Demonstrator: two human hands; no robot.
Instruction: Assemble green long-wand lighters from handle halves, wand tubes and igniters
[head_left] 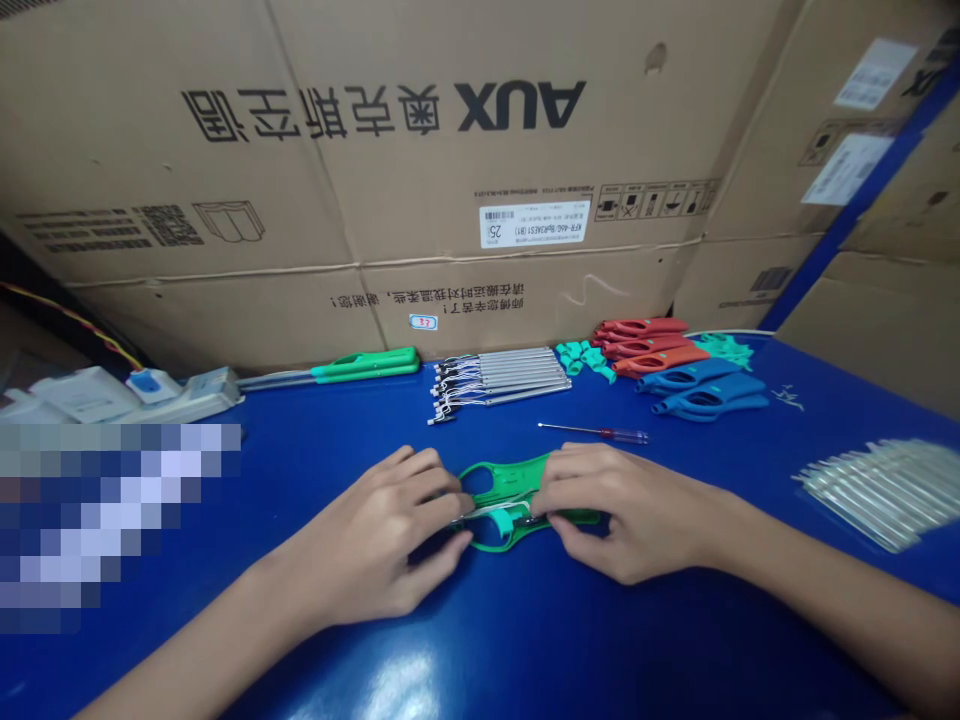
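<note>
Big AUX cardboard carton (pixel 375 200) fills the background, upside down, with more cartons at upper right. Blue bench (pixel 315 430) in front.

Both hands at lower centre of the frame, on a green plastic shell (pixel 499 478) with open loop ends. A thin silver rod (pixel 480 515) lies along it. Left hand (pixel 375 530) is on the shell's left end, right hand (pixel 630 510) on its right end. Left fingers (pixel 420 480) curl over the top edge, right fingers (pixel 577 470) likewise; both sets are pressed together and pinching the shell, not spread. The 2 hands nearly meet at its middle.

Along the back edge, left to right: white packs (pixel 135 395) at upper left, 2 green-handled tools (pixel 365 365), a row of metal tubes with fine wires (pixel 499 375), small green plastic parts (pixel 581 358), red shells (pixel 641 340), blue shells (pixel 705 390).

Screwdriver with a thin shaft (pixel 600 433) lies just above the right hand. Blurred clear tubes (pixel 877 490) at right edge.
</note>
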